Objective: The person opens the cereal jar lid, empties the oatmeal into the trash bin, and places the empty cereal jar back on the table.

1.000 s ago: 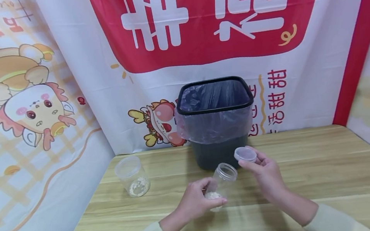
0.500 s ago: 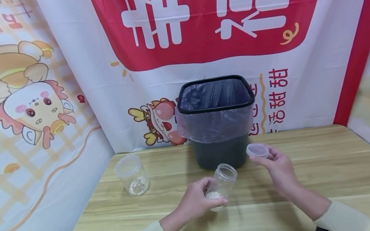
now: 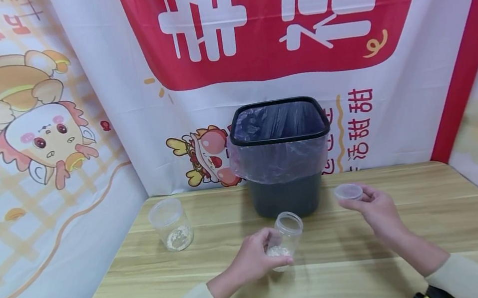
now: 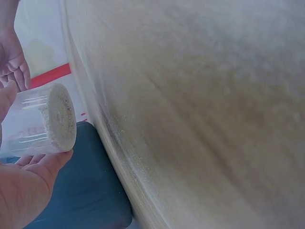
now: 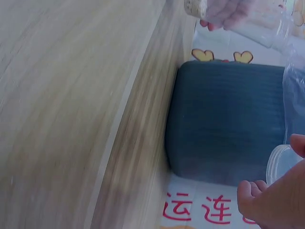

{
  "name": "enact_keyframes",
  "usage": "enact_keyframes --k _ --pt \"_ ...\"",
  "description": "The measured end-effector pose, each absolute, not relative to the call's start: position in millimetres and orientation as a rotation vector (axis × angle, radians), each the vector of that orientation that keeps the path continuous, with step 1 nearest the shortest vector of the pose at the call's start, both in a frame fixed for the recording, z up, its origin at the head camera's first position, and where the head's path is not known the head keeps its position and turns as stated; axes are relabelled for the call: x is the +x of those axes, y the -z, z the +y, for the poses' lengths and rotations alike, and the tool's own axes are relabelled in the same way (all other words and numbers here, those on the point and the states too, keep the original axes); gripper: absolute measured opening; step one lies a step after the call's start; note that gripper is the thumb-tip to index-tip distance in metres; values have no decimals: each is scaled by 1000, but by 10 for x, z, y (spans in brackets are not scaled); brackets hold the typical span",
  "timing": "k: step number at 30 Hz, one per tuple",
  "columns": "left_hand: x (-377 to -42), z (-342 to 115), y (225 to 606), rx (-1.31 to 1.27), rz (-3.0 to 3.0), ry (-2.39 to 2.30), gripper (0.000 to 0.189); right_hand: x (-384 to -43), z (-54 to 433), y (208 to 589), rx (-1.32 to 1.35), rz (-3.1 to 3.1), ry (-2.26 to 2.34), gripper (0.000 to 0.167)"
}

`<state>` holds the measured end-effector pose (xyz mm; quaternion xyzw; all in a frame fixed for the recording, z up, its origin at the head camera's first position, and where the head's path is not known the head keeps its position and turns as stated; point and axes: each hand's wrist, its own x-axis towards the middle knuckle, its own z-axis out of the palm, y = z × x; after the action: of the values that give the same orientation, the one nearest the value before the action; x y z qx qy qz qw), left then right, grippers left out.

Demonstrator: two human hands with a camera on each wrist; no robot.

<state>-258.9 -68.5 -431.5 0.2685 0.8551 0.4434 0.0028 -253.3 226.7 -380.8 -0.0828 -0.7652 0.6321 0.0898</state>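
My left hand grips a clear plastic jar that has no lid on and leans with its mouth up and away. White flaky bits lie in its bottom. In the left wrist view, the jar's base shows a layer of these bits, with fingers and thumb on either side of the jar. Over to the right, my right hand pinches a round translucent lid by its edge, apart from the jar. The right wrist view shows the lid partly behind the thumb.
A dark bin with a clear liner folded over its black rim stands at the table's back, behind the hands. At the left stands another clear jar with white bits inside. Printed cloth hangs behind the wooden table.
My right hand has moved to the right with the lid, away from the jar. The jar in my left hand has tilted slightly more upright, while that hand stays in about the same place.
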Motion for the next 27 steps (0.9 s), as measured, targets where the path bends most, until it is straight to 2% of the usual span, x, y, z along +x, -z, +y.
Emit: enact_keyframes --k 15,27 --pt "-2587 -673 4340 783 2644 -1361 51 -2618 2639 3866 -118 -2594 -1430 77" --pt "-2607 -682 4395 819 2618 -1379 54 -2767 2857 3896 164 -2770 -814 76"
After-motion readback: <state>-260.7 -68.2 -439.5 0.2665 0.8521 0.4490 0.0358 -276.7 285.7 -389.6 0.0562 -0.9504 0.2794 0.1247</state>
